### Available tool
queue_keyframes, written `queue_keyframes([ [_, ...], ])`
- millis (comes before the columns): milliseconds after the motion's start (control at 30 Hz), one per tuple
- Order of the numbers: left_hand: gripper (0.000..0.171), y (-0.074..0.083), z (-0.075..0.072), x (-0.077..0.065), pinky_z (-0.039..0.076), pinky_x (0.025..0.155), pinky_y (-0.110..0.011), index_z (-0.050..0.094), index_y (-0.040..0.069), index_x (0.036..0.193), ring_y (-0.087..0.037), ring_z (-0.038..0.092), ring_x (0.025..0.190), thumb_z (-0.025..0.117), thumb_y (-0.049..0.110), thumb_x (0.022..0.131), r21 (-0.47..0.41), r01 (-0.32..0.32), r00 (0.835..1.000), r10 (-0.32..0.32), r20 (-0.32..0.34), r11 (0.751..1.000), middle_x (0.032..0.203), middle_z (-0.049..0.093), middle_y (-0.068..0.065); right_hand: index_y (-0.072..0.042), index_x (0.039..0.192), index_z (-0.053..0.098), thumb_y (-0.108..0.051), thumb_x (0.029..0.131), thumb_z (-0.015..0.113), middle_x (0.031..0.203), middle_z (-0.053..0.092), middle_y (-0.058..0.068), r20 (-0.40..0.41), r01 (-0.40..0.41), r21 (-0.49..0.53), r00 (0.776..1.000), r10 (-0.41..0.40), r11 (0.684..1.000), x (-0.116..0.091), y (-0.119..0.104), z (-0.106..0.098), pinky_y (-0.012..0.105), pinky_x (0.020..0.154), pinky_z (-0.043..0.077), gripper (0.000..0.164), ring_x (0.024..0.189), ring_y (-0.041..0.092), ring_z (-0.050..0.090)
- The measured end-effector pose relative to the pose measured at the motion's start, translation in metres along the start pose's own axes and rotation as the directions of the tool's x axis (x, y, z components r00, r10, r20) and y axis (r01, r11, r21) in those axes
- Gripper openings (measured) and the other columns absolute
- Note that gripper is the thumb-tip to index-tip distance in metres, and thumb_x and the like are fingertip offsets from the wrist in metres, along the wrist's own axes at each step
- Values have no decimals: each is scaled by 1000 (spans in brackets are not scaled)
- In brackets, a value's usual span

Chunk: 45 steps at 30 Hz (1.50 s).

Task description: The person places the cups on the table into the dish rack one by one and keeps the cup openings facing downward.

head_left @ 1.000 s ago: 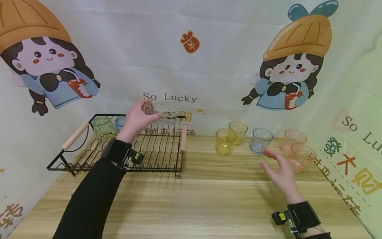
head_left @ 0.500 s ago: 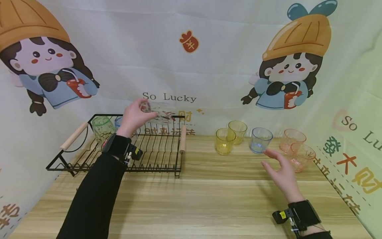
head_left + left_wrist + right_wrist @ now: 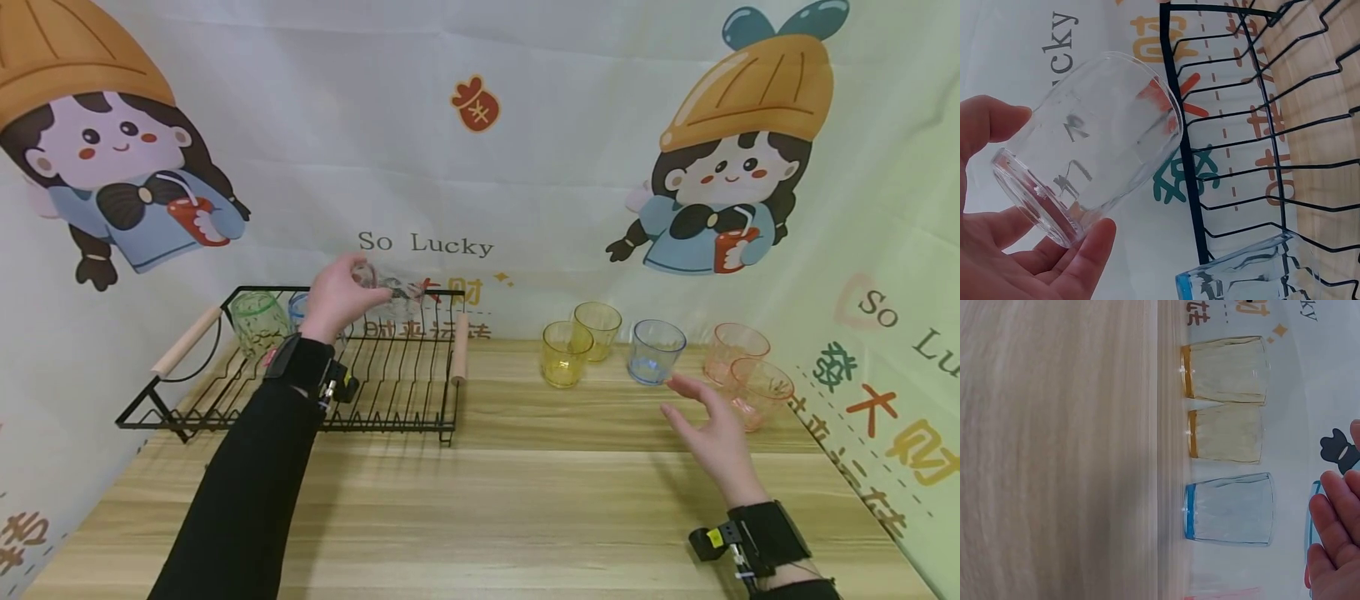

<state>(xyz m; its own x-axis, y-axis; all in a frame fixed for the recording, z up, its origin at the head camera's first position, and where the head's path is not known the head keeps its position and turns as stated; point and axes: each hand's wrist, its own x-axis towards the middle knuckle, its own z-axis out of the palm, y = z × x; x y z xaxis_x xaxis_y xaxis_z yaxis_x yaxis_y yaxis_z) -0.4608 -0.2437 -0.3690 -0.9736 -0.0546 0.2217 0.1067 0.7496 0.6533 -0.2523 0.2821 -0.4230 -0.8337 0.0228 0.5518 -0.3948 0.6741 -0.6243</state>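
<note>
My left hand (image 3: 341, 302) grips a clear glass tumbler (image 3: 1097, 137) by its base end, thumb on one side and fingers on the other. The tumbler is tilted, its mouth pointing away from the palm toward the back rail of the black dish rack (image 3: 375, 427). Inside the rack, a green glass (image 3: 258, 323) and a blue-rimmed glass (image 3: 1241, 275) lean at the left, the latter partly behind my left hand. On the right, my right hand (image 3: 712, 437) hovers over the table with its fingers apart and nothing held, just in front of an upright blue glass (image 3: 656, 354).
Two yellow glasses, a front one (image 3: 564, 360) and a rear one (image 3: 600, 325), stand between rack and blue glass. Two pink glasses, one behind (image 3: 735, 346) and one in front (image 3: 761, 393), stand at the right. A printed cloth (image 3: 555, 183) hangs behind the wooden table (image 3: 480, 517).
My left hand has shifted slightly left and lower, and the clear tumbler's mouth has tipped down toward the rack. The right hand has barely drifted right; the standing glasses have not moved.
</note>
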Motion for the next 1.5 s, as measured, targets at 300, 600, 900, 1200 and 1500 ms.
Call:
queue_keyframes([
  [300, 82, -2, -2, -10, 45, 85, -55, 23, 29, 149, -33, 48, 112, 61, 57, 82, 78, 20, 1000, -18, -24, 997, 142, 42, -9, 3, 121, 58, -10, 87, 67, 118, 63, 19, 5, 6, -13, 1000, -6, 1000, -1, 3, -1, 24, 93, 38, 37, 108, 29, 52],
  [600, 77, 47, -26, -58, 43, 93, -53, 30, 13, 148, -39, 45, 118, 61, 46, 86, 215, -6, 1000, 1, 27, 977, 141, 41, -19, 2, 120, 58, -9, 86, 68, 117, 63, 19, -10, 7, -38, 1000, -8, 999, -1, 6, -5, 18, 93, 36, 38, 107, 23, 53],
  [900, 69, 77, -38, -85, 41, 97, -54, 33, 2, 144, -42, 46, 117, 59, 33, 87, 278, 24, 995, -51, 90, 960, 138, 42, -25, 4, 121, 57, -9, 86, 67, 119, 62, 22, 0, -15, -43, 1000, 15, 999, 0, 10, -11, 35, 100, 40, 38, 109, 31, 52],
  [1200, 73, 72, -34, -83, 40, 99, -56, 32, 1, 144, -45, 43, 120, 62, 35, 86, 315, 27, 988, -73, 135, 949, 138, 41, -27, 6, 122, 55, -10, 87, 66, 122, 59, 25, 20, -34, -28, 999, 35, 999, 0, 11, -15, 59, 97, 39, 39, 111, 38, 51],
  [1500, 69, 70, -30, -81, 44, 86, -55, 37, 4, 142, -44, 48, 109, 61, 37, 86, 408, 32, 981, -107, 164, 912, 130, 46, -27, 4, 119, 58, -10, 86, 67, 120, 61, 21, -1, -16, -61, 1000, 16, 998, -2, 13, -14, 37, 99, 41, 38, 108, 32, 53],
])
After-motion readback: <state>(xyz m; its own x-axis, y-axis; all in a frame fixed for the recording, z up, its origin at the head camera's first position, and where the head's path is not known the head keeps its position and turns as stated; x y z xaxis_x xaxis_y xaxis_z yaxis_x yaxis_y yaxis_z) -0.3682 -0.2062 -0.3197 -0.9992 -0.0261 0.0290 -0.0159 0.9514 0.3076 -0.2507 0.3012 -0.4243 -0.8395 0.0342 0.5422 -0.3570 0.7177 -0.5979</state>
